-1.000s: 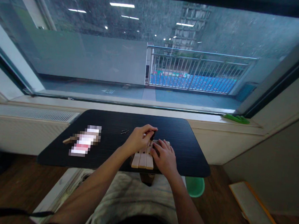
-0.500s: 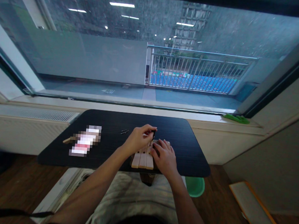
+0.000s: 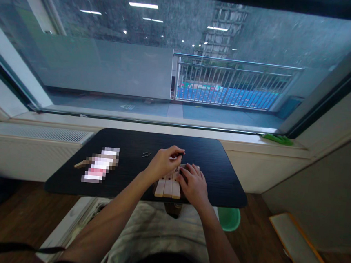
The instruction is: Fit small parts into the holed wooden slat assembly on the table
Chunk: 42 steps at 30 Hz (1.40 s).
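A small wooden piece [image 3: 168,190] made of light slats with dark holes lies near the front edge of the black table. Above its far part, my left hand [image 3: 163,162] pinches a small dark-handled tool [image 3: 180,153]. The tool's lower end points down at the slats, and its exact kind is hard to make out. My right hand [image 3: 194,183] rests on the right side of the wooden piece, fingers spread over its far right corner. Several thin metal screws [image 3: 146,154] lie on the table left of my left hand.
On the left of the black table [image 3: 221,168] are a blurred-out white and red item [image 3: 100,166] and a wooden stick [image 3: 81,164]. A green basin [image 3: 229,219] stands below the right edge. A window sill [image 3: 175,130] runs behind, with a green cloth-like item [image 3: 277,139] on it.
The dark handle in my left hand has turned from nearly upright to leaning sideways, with the fingers shifting slightly around it. My right hand and the wooden piece stay in place.
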Each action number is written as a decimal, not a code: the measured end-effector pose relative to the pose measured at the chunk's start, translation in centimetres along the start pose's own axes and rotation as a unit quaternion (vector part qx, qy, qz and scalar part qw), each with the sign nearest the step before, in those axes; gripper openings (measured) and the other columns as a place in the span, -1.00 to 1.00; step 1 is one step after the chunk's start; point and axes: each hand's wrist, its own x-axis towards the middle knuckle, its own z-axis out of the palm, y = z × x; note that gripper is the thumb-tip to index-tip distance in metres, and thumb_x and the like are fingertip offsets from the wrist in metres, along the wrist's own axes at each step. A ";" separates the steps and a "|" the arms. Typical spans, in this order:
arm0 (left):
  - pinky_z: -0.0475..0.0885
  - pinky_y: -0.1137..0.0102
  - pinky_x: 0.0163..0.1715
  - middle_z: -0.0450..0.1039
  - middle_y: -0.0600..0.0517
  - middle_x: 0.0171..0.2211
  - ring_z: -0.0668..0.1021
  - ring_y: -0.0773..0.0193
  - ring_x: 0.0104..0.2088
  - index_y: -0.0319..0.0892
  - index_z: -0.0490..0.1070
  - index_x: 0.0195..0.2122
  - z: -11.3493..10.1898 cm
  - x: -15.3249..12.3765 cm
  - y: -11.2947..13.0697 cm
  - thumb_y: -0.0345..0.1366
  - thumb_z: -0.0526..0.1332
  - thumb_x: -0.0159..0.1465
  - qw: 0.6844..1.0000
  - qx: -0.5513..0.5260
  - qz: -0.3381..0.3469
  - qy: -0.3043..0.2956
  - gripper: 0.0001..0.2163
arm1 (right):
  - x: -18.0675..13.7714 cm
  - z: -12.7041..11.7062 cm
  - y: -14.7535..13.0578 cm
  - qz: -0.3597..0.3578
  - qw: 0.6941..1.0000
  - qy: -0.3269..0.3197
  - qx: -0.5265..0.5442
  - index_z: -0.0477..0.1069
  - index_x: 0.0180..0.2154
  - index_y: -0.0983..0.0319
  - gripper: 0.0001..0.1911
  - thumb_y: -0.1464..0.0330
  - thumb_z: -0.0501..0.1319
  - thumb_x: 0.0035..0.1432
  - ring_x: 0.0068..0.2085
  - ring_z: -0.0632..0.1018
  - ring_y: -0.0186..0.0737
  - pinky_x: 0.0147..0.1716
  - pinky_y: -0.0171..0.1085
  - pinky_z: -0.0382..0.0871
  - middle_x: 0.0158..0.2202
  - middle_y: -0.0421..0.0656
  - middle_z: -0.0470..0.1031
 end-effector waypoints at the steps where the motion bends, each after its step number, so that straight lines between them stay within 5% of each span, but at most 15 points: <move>1: 0.64 0.39 -0.26 0.66 -0.01 -0.26 0.69 0.24 -0.29 -0.18 0.55 -0.13 0.0 0.0 0.0 -0.38 0.23 0.24 1.000 0.002 0.002 -0.001 -0.81 | 0.0 0.0 0.0 0.001 1.000 0.001 0.000 0.53 0.09 0.11 -0.65 0.25 0.13 0.35 0.31 0.34 0.12 0.25 0.14 0.20 0.25 -0.03 0.43; 42: 0.62 0.39 -0.32 0.66 -0.02 -0.31 0.69 0.22 -0.32 -0.16 0.49 -0.17 0.1 -0.1 0.1 -0.30 0.23 0.27 0.999 0.028 -0.007 0.017 -0.86 | -0.1 0.1 0.1 0.000 1.000 0.000 0.005 0.51 0.10 0.10 -0.63 0.23 0.09 0.36 0.32 0.32 0.12 0.24 0.13 0.19 0.26 -0.04 0.41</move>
